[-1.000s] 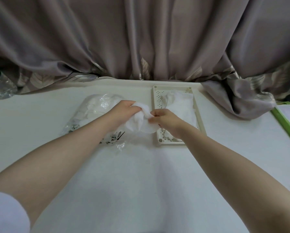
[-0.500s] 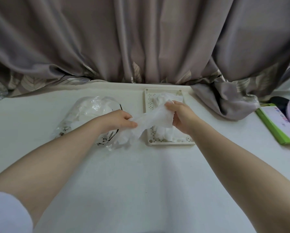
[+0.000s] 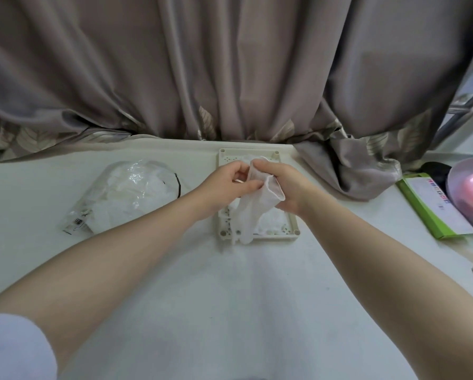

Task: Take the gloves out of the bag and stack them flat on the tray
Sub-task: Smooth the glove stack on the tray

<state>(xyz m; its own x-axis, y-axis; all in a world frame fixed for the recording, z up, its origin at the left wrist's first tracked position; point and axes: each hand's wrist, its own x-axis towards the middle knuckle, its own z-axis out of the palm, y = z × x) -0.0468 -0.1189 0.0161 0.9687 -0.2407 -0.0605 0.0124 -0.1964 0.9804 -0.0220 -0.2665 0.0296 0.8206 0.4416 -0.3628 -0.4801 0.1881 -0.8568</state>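
Translucent white glove point(image 3: 257, 200) is held between both my hands above the cream tray point(image 3: 294, 226). Both forearms reach forward from the near edge and converge over the tray's far half. My left hand point(image 3: 224, 185) has its fingers curled, with thumb and fingertips pinching the glove's cuff edge on the left side. My right hand point(image 3: 283, 187) is curled round the cuff from the right, the rolled rim lying across its fingers. The two hands sit just beside each other, the cuff bunched between them. Below the grips the glove hangs loose toward me, its finger end draped over the tray's near rim and reaching the table point(image 3: 230, 297).

Under the hanging glove, more white gloves point(image 3: 271, 220) lie on the tray in a crumpled pile; how many, I cannot tell. The clear plastic bag point(image 3: 128, 193) lies on the table to the left of the tray, apart from both hands, with white gloves visible inside it.

A grey-brown curtain point(image 3: 230, 64) hangs along the far side. A green-edged box point(image 3: 432, 204) and a pink-and-clear item point(image 3: 471, 196) sit at the right edge.
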